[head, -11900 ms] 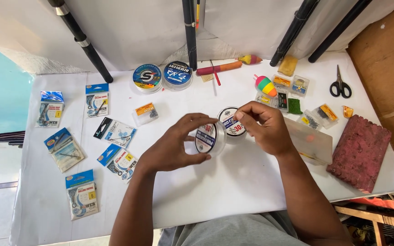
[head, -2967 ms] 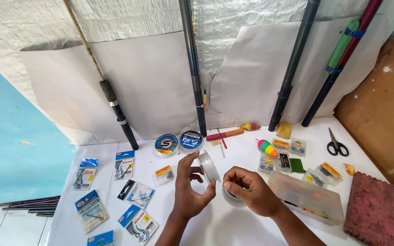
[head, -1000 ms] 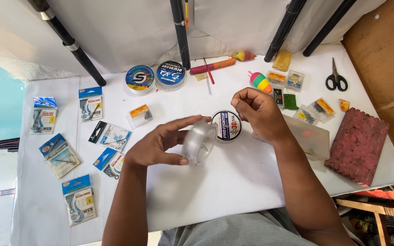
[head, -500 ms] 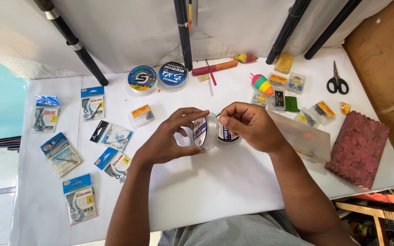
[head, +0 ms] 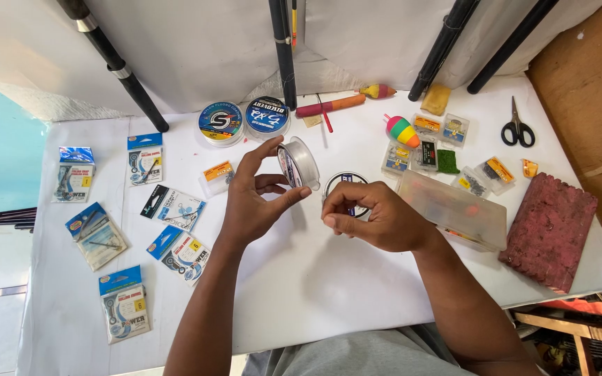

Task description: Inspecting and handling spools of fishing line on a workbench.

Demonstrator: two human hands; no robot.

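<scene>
The left hand [head: 256, 202] has lifted the clear spool [head: 298, 163] up and left, fingers pinching it, while the right hand [head: 374, 217], fingers curled, now rests by the flat spool [head: 345, 182].

Clear spool [head: 299, 162], rainbow-striped float [head: 403, 130], black-handled scissors [head: 518, 128], dark red block [head: 549, 232], white table [head: 329, 278].

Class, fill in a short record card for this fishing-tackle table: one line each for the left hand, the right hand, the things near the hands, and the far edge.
Left hand: holds a clear line spool on edge above the white table.
Right hand: fingers curled, partly over a second spool lying flat.
Near the hands: clear plastic box, red block, hook packets.
Far edge: two labelled line spools, scissors, striped float.
</scene>
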